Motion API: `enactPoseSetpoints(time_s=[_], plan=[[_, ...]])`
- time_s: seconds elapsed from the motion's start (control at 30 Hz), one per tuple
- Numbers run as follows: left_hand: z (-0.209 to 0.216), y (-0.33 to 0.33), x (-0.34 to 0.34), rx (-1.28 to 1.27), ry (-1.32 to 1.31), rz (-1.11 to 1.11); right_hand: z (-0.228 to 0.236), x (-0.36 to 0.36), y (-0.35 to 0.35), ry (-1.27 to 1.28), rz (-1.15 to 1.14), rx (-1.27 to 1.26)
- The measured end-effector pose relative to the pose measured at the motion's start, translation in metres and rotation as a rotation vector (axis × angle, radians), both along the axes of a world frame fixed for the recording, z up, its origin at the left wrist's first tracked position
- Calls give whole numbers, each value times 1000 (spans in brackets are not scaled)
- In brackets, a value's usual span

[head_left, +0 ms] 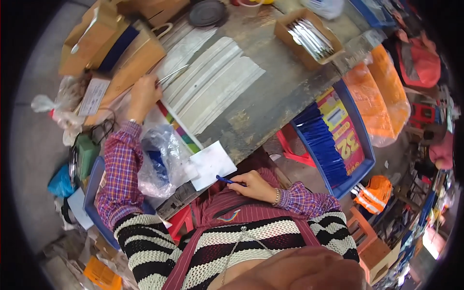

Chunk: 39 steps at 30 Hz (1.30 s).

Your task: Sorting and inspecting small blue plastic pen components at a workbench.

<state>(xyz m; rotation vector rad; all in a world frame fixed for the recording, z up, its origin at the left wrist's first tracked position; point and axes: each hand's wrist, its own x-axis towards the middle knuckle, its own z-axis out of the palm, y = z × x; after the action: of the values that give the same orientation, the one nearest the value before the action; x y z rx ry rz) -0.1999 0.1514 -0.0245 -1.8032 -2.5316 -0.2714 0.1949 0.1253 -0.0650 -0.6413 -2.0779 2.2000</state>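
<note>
My right hand [258, 187] is closed around a blue pen [224, 180], its far end over a small white sheet of paper [212, 164] at the table's near edge. On the far left of the table, my left hand [145, 96] is closed on a thin silver rod [173, 74] that points away to the right. Beneath the rod lie pale, ridged strips [208, 82] on the worn tabletop. A clear plastic bag [166, 162] with something blue inside sits beside my left forearm, touching the paper.
Silver slender parts fill a cardboard box [311, 37] at the back right. Many blue pens lie in a blue tray [368, 159] right of the table [270, 104]. Cardboard boxes [137, 58] stand at the far left, near a round dark lid [207, 13].
</note>
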Motion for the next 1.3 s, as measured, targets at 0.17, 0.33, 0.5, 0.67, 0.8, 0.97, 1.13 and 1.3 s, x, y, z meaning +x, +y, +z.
enactPoseSetpoints(time_s=[0.17, 0.33, 0.5, 0.67, 0.8, 0.97, 1.13, 1.3], plan=[[11, 7, 14, 41, 87, -61, 6, 4, 1, -80, 29, 24], [65, 24, 6, 328, 301, -90, 8, 2, -1, -161, 72, -54], [104, 31, -6, 282, 467, 106, 9, 3, -1, -119, 34, -92], [85, 22, -15, 501, 198, -44, 9, 5, 2, -99, 84, -40], [60, 22, -3, 225, -13, -153, 8, 5, -1, -87, 124, -16], [29, 37, 58, -40, -110, -245, 9, 5, 1, -81, 111, -18], [5, 35, 67, 24, -146, -176, 10, 8, -1, -107, 98, -38], [3, 36, 69, 52, -143, -175, 5, 9, 0, -67, 92, -30]])
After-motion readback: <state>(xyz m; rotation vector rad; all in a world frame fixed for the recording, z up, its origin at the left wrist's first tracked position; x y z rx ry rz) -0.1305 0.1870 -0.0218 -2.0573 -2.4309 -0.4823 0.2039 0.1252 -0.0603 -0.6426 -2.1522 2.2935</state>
